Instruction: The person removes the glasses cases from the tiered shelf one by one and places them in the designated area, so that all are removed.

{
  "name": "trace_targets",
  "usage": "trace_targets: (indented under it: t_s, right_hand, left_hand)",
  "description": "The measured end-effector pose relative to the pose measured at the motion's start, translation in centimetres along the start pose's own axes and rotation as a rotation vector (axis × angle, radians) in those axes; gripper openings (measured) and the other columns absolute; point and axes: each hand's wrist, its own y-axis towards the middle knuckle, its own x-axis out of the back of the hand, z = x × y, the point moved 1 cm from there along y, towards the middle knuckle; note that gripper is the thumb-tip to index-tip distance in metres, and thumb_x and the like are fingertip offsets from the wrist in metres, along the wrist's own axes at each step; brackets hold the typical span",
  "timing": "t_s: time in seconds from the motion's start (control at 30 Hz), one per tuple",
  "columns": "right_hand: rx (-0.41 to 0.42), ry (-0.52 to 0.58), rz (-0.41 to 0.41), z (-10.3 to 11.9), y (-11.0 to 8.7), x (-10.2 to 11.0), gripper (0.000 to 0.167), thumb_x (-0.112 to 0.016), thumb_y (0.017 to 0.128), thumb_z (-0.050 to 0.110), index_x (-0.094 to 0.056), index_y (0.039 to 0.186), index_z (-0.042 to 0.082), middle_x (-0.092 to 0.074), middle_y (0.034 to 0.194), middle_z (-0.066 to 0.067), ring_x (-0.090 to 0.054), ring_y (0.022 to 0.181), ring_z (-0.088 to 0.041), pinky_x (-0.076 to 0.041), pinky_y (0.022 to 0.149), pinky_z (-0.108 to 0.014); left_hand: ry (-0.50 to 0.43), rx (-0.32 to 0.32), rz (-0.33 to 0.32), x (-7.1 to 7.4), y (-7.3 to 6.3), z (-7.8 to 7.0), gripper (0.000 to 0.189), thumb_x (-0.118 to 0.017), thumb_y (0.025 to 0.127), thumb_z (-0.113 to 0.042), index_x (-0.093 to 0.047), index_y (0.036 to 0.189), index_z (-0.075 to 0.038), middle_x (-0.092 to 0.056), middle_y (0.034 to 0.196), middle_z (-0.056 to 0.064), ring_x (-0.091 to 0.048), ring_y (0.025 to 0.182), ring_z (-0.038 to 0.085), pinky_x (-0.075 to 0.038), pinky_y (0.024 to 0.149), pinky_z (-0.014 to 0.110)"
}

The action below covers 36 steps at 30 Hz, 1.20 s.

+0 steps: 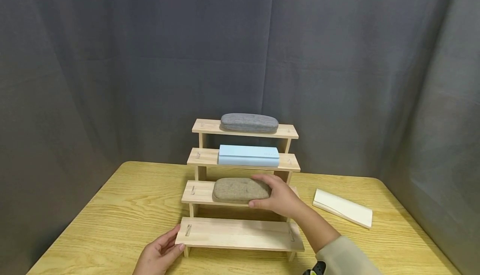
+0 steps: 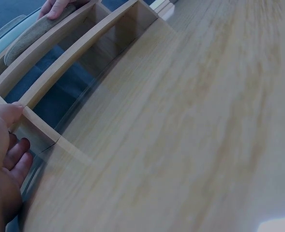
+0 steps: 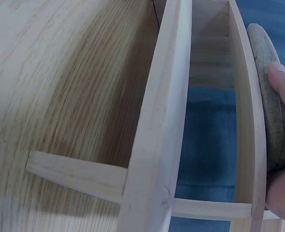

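Observation:
A stepped wooden shelf [image 1: 240,233] stands on the table. My right hand [image 1: 279,198] grips the right end of a brown fabric glasses case [image 1: 240,189], thumb in front and fingers behind. The case lies along the second tier from the bottom; in the right wrist view the same case [image 3: 268,101] rests against the tier's board. At the lowest tier's left end, my left hand [image 1: 159,252] holds the corner; its thumb [image 2: 11,112] touches the board's edge in the left wrist view. A light blue glasses case [image 1: 249,156] and a grey fabric one [image 1: 249,122] sit on the tiers above.
On the table right of the shelf lies a cream-white flat case [image 1: 343,208], set at an angle. The yellow wood-grain table [image 1: 123,208] has rounded back corners. Grey curtains [image 1: 187,58] hang behind and at both sides.

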Motion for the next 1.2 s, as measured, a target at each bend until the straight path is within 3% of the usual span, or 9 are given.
trace_targets:
  t_s: [0.1,0.3,0.4,0.63,0.97,1.2]
  right_hand:
    - [-0.008,-0.007,-0.006,0.1,0.1,0.0,0.075,-0.088,0.073,0.032,-0.055,0.139,0.014,-0.057,0.137,-0.009,-0.054,0.117,-0.025,-0.046,0.098,-0.044]
    - [-0.036,-0.007,-0.02,0.2,0.2,-0.1,0.075,-0.089,0.072,0.033,-0.057,0.138,0.016,-0.057,0.136,-0.008,-0.053,0.119,-0.025,-0.045,0.099,-0.045]
    - [-0.048,0.005,-0.029,0.1,0.3,-0.2,0.075,-0.089,0.071,0.033,-0.058,0.137,0.018,-0.057,0.137,-0.007,-0.053,0.119,-0.025,-0.045,0.099,-0.044]
    - [-0.06,0.033,-0.051,0.0,0.2,-0.4,0.073,-0.089,0.07,0.033,-0.059,0.136,0.021,-0.058,0.136,-0.004,-0.054,0.118,-0.024,-0.047,0.097,-0.044]
    - [-0.096,0.05,-0.065,-0.1,-0.7,0.0,0.073,-0.089,0.07,0.035,-0.059,0.136,0.025,-0.054,0.14,-0.003,-0.053,0.122,-0.025,-0.047,0.1,-0.047]
    - [-0.093,0.043,-0.072,-0.5,-1.3,0.6,0.073,-0.09,0.07,0.033,-0.059,0.135,0.025,-0.056,0.139,-0.001,-0.055,0.117,-0.022,-0.047,0.098,-0.042]
  left_hand:
    - [0.0,-0.004,0.0,0.0,0.0,0.0,0.053,-0.071,0.088,-0.005,-0.053,0.136,0.007,-0.058,0.135,0.024,-0.066,0.109,0.016,-0.056,0.086,0.021]
    - [-0.004,-0.01,0.003,0.0,0.0,-0.1,0.053,-0.071,0.087,-0.004,-0.052,0.136,0.007,-0.057,0.136,0.025,-0.064,0.098,-0.003,-0.056,0.086,0.019]
    - [-0.003,-0.011,0.004,0.0,0.1,-0.1,0.053,-0.071,0.087,-0.003,-0.053,0.136,0.007,-0.056,0.137,0.024,-0.063,0.097,-0.005,-0.055,0.086,0.019]
    - [-0.007,0.0,0.003,0.0,0.1,0.1,0.054,-0.072,0.088,-0.005,-0.052,0.137,0.007,-0.057,0.136,0.025,-0.065,0.101,0.001,-0.056,0.086,0.02]
    - [-0.02,-0.012,0.01,0.0,0.1,0.1,0.054,-0.072,0.087,-0.005,-0.053,0.136,0.007,-0.057,0.136,0.025,-0.064,0.102,0.001,-0.056,0.086,0.02]
    - [-0.015,-0.012,0.009,0.0,0.0,0.0,0.054,-0.071,0.088,-0.006,-0.052,0.136,0.008,-0.056,0.136,0.026,-0.065,0.112,0.02,-0.056,0.086,0.021]
